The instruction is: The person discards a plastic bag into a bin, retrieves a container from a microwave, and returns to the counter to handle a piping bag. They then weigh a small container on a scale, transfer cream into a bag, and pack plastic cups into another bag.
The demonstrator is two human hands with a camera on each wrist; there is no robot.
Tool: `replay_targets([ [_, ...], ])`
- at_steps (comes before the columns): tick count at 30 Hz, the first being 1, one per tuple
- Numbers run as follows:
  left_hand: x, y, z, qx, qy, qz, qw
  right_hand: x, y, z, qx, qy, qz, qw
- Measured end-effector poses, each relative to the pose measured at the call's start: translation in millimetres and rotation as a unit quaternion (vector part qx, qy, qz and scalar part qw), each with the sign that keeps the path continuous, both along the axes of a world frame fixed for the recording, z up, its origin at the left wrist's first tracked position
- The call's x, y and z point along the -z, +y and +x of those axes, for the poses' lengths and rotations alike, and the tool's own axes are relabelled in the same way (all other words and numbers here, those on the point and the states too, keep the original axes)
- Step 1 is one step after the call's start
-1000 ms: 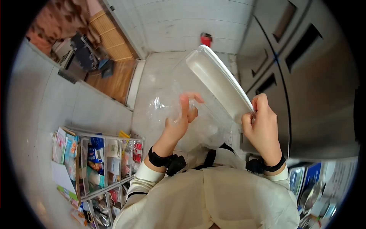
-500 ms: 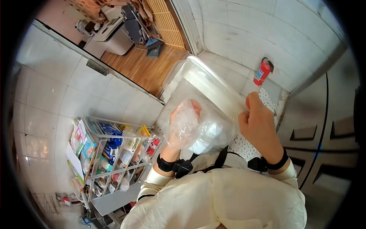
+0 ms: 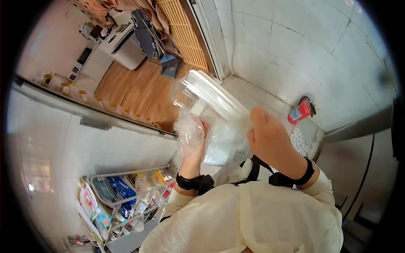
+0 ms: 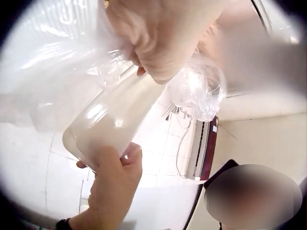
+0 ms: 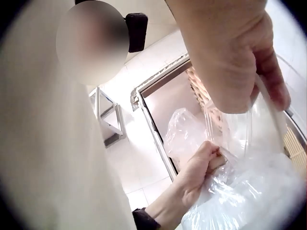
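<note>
A long white plastic tray, with clear plastic along its left side, slants up and left in the head view. My right hand grips its near end between thumb and fingers. A thin clear plastic bag hangs below and around the tray. On the left, my left hand is partly covered by crumpled film; in the right wrist view the curled fingers of this left hand clutch the bag. The left wrist view has the tray stretching between both hands.
A wire rack full of packets and papers stands low at the left. A doorway opens onto a wooden floor ahead. A red fire extinguisher stands by the tiled wall, with a dark cabinet front at the right.
The head view has swung left, bringing the doorway further in. My left hand's fingers, partly extended before, now clutch the bag. My right hand keeps hold of the tray.
</note>
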State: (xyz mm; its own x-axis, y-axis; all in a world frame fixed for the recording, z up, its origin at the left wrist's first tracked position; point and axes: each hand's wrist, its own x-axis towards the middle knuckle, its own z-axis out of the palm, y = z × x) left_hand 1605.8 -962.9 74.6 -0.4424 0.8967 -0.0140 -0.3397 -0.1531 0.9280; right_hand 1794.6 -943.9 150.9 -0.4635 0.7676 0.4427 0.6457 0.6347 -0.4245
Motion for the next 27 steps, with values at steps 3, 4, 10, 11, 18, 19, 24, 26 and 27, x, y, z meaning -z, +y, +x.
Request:
replay_targets([
  [3, -2.2, 43.1, -26.6, -0.007, 0.010, 0.015, 1.000, -1.2, 52.4, -21.0, -0.018, -0.005, -0.009, 1.000],
  [4, -2.1, 58.4, -37.9, 0.030, 0.011, 0.042, 0.999, 0.0, 72.1, -29.0, -0.028, -0.003, 0.001, 1.000],
  [10, 3.8, 161.7, -91.3, 0.008, -0.042, 0.017, 0.999, 11.8, 201.7, -88.1, -0.056, -0.002, -0.011, 0.998],
  [11, 11.7, 177.2, -103.2, -0.008, -0.039, 0.016, 0.999, 15.4, 224.2, -98.9, -0.073, 0.000, -0.012, 0.997],
  [18, -11.8, 267.3, -169.3, -0.161, 0.083, -0.096, 0.979, 14.8, 362.0, -198.2, -0.216, 0.020, 0.024, 0.976],
  [19, -10.7, 276.3, -179.8, -0.193, 0.086, -0.092, 0.973, 13.7, 375.4, -213.8, -0.239, 0.032, 0.036, 0.970],
  [24, 3.5, 318.0, -246.7, -0.279, 0.088, -0.074, 0.953, 23.1, 436.9, -297.4, -0.324, 0.014, 0.021, 0.946],
  [26, 3.6, 337.7, -281.9, -0.315, 0.054, -0.064, 0.946, 23.7, 458.8, -340.9, -0.349, 0.011, 0.020, 0.937],
  [27, 2.7, 349.9, -300.3, -0.323, 0.051, -0.063, 0.943, 24.6, 468.9, -364.7, -0.359, 0.011, 0.013, 0.933],
])
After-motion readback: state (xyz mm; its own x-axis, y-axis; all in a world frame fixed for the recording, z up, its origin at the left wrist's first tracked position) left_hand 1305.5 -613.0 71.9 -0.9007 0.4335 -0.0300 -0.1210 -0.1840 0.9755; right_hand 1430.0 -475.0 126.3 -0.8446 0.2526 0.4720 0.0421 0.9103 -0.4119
